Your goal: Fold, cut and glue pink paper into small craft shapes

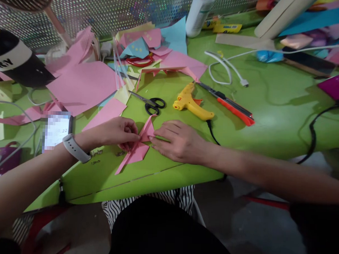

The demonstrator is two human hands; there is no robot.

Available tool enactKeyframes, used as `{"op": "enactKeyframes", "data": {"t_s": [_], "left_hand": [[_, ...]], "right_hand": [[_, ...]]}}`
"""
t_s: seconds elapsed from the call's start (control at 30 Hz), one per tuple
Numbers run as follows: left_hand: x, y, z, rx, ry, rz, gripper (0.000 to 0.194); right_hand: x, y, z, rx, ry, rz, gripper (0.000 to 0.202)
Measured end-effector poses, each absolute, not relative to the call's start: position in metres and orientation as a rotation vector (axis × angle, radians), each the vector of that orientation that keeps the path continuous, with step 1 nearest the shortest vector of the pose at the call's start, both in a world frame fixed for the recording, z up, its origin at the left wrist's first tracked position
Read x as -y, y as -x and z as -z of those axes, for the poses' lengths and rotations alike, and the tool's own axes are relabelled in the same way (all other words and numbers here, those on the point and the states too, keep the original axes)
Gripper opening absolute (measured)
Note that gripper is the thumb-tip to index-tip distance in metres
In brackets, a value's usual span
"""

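A folded piece of pink paper (139,152) lies near the front edge of the green table, with a narrow strip running diagonally along it. My left hand (124,134), a pale band on its wrist, pinches the paper's left side between thumb and fingers. From the right, the fingertips of my right hand (180,140) close on the paper's upper right part. Just beyond the paper are black-handled scissors (153,105) with their blades pointing left. A yellow glue gun (194,102) lies behind my right hand, its cord running toward my right forearm.
A red and black utility knife (228,103) lies right of the glue gun. Pink paper sheets (84,85) and offcuts cover the back left. A phone (56,128) lies beside my left wrist. Behind are a white cable (227,68), a white bottle (198,15) and a cardboard tube (281,16).
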State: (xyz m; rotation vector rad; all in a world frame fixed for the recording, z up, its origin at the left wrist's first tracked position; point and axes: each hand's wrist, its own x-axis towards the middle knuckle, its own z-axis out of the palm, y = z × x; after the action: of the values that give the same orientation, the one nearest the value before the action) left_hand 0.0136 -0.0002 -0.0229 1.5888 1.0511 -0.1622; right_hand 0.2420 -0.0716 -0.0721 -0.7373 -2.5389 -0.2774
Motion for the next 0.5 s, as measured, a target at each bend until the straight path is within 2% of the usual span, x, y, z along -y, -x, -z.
{"op": "enactKeyframes", "data": {"t_s": [0.2,0.5], "left_hand": [[-0.001,-0.015,0.021,-1.057,-1.578,0.177,0.022],[0.004,-0.012,0.022,-1.071,-1.76,0.164,0.02]], "right_hand": [[0.073,-0.24,0.07,2.53,0.777,0.239,0.024],[0.066,-0.232,0.062,2.514,0.922,-0.023,0.028]]}}
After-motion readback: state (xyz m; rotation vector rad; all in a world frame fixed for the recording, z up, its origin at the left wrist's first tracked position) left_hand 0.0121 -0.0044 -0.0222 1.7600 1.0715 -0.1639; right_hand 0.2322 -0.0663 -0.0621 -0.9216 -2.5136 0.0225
